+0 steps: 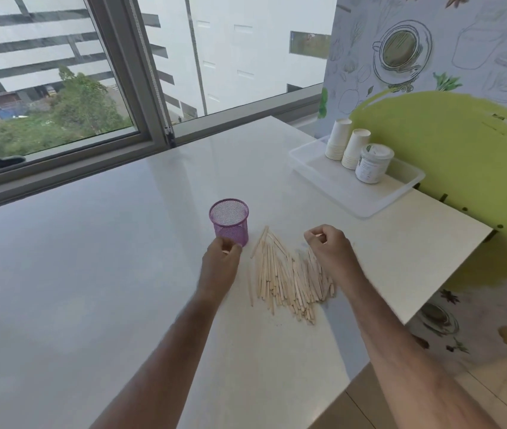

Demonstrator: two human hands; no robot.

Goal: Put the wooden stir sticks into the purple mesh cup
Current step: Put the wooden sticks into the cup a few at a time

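Both forearms enter from the bottom edge, 6 o'clock, reaching up over the white table (91, 274).

Stir sticks (289, 277): loose fan-shaped pile flat on the table, centre frame, between the two hands. Near ends bunched toward 6 o'clock, far ends splaying toward 12. One stick lies on its own at the pile's 9 o'clock edge.

Left hand (219, 263): at 9 o'clock of the pile, fingers curled into a loose fist, knuckles up. Fingertips sit just at the near base of the purple mesh cup (229, 221); can't tell whether they touch it. Nothing visibly held in the hand.

Right hand (328, 246): at 3 o'clock of the pile's far end, fingers curled in, thumb against forefinger in a pinch. Something pale shows at the pinch, too small to say whether it's a stick. Wrist and forearm overlap the right edge of the pile.

Cup: upright on the table, at 11 o'clock from the pile, just beside the far stick tips but apart from them. Looks empty through the mesh, no sticks poking out.

Farther out at 2 o'clock: clear plastic tray (369, 205) near the table's right edge, holding two stacks of white paper cups (337, 139) and a lidded white tub (372, 164).

At 11–12 o'clock: window frame (140, 88) along the table's far edge, buildings and trees outside. Illustrated wall (431, 57) at 1–3 o'clock.
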